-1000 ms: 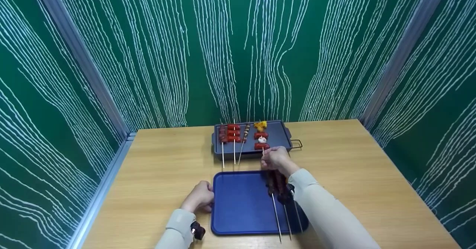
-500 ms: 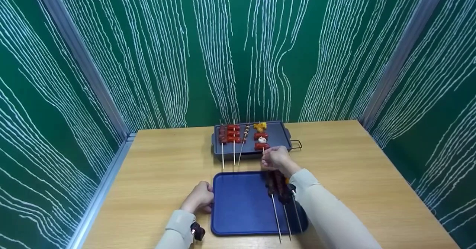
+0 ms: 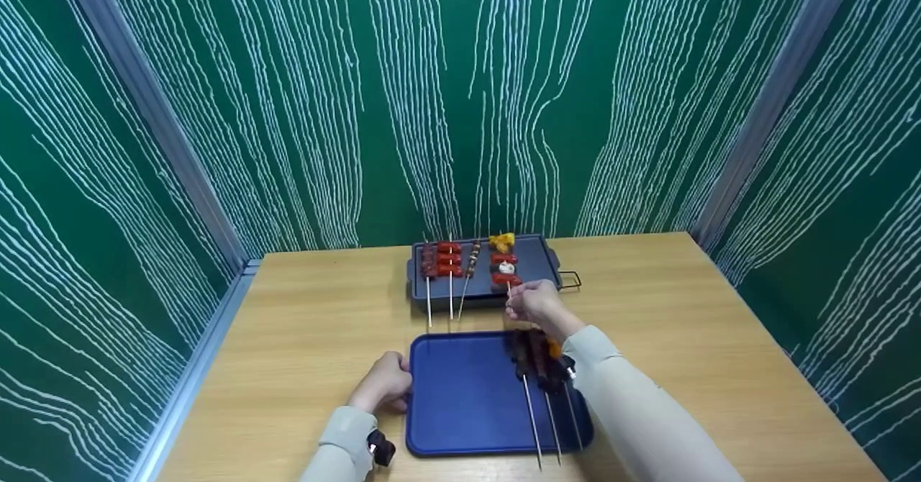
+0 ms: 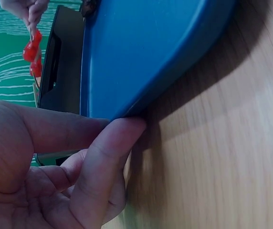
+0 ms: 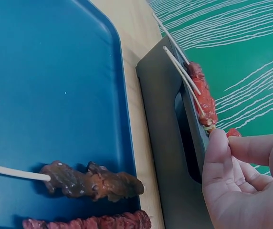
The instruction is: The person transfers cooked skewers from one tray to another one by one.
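Observation:
My right hand (image 3: pixel 538 302) pinches the stick of a food skewer (image 3: pixel 504 259) between thumb and fingers. Yellow, red and white pieces run along it, over the right part of the dark grill pan (image 3: pixel 536 259). At the left edge of a blue tray (image 3: pixel 460 396), my left hand (image 3: pixel 385 381) pinches the rim between thumb and index finger, plain in the left wrist view. Below my right forearm, several skewers lie on the tray's right side, including a dark brown meat skewer (image 5: pixel 93 181) and a reddish meat skewer (image 5: pixel 91 222).
Left on the pan lie a dark red meat skewer (image 3: pixel 429 260), a bright red skewer (image 3: pixel 450 259) and a thin mixed skewer (image 3: pixel 473 257). Their sticks overhang the front. A wire handle (image 3: pixel 570 279) juts from the pan's right side. Green walls (image 3: pixel 288 108) enclose the wooden table (image 3: pixel 324 309).
The skewer in my right hand looks slightly turned, its white piece showing a darker side. Both hands stay nearly in place, and the head view shifts a little.

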The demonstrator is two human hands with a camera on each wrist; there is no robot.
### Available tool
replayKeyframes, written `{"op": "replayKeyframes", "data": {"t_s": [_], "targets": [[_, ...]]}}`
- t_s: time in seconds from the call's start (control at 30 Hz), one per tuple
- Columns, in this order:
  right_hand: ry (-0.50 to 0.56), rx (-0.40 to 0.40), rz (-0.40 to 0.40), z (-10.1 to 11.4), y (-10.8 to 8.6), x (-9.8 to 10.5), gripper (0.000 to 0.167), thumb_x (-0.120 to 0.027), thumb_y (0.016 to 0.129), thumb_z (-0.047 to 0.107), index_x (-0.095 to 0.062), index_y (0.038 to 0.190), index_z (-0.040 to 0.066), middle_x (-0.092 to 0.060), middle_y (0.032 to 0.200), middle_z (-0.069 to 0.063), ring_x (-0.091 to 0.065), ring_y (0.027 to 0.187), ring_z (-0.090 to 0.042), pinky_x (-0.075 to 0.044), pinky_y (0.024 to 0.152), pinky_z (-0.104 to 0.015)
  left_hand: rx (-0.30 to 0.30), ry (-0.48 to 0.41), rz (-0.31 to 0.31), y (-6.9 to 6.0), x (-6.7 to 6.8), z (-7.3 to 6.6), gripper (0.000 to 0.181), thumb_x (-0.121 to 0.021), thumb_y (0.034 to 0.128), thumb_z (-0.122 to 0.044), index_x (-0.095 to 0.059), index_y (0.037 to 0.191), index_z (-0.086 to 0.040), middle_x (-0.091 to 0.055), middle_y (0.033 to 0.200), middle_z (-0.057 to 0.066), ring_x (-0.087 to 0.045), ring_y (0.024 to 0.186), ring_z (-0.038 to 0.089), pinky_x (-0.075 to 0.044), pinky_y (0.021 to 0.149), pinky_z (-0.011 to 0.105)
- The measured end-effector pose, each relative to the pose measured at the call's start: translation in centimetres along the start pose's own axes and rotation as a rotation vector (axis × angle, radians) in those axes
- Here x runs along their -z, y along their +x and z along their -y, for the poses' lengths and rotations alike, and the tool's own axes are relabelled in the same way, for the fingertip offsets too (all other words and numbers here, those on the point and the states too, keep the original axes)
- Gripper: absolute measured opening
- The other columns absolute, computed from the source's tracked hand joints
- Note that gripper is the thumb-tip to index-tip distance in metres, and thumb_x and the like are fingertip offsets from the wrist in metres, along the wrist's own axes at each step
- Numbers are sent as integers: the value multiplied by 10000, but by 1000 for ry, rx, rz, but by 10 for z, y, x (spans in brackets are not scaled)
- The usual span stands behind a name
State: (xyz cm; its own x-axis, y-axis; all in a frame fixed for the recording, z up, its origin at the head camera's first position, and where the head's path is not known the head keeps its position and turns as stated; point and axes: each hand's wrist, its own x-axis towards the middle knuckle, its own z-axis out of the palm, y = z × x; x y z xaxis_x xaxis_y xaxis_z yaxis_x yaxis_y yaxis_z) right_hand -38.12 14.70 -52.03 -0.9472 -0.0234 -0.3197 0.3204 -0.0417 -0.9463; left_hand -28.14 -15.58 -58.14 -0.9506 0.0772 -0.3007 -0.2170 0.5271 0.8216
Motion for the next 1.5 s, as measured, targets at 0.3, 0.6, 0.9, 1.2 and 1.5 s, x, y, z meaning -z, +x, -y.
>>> {"op": "replayKeyframes", "data": {"t_s": [0.3,0.6,0.9,1.2,1.5], "targets": [[-41,36,38,6,-8,-1,204,-580,901,-206,-582,1091,-135,-600,749,-95,-633,594,-156,-612,558,-249,4,-9,-13,-1,0,1,182,-448,857,83,-470,869,-97,-528,833,74,-572,501,161,-591,461,278],[-60,56,54,11,-15,-3,163,-598,897,-191,-604,1004,-68,-623,737,-91,-661,613,-151,-647,591,-267,4,0,-20,-1,-1,1,170,-452,857,78,-478,864,-90,-538,836,79,-601,494,174,-611,472,304],[-95,63,83,17,-23,-3,167,-589,903,-195,-608,1028,-86,-636,732,-83,-669,609,-149,-667,625,-285,7,0,-11,-1,-1,1,155,-473,885,68,-489,889,-86,-551,830,75,-606,514,170,-614,477,301],[-105,93,118,20,-30,3,187,-560,904,-210,-590,1035,-80,-647,745,-83,-679,611,-154,-657,597,-264,-4,5,-8,0,-2,1,168,-466,876,57,-494,853,-107,-527,791,45,-594,496,149,-597,456,278],[-110,84,114,22,-39,7,178,-588,904,-199,-620,1035,-83,-667,750,-102,-695,615,-163,-670,608,-279,-5,-4,-21,-2,-2,0,162,-476,870,66,-492,868,-95,-529,827,61,-613,524,175,-614,473,299]]}}
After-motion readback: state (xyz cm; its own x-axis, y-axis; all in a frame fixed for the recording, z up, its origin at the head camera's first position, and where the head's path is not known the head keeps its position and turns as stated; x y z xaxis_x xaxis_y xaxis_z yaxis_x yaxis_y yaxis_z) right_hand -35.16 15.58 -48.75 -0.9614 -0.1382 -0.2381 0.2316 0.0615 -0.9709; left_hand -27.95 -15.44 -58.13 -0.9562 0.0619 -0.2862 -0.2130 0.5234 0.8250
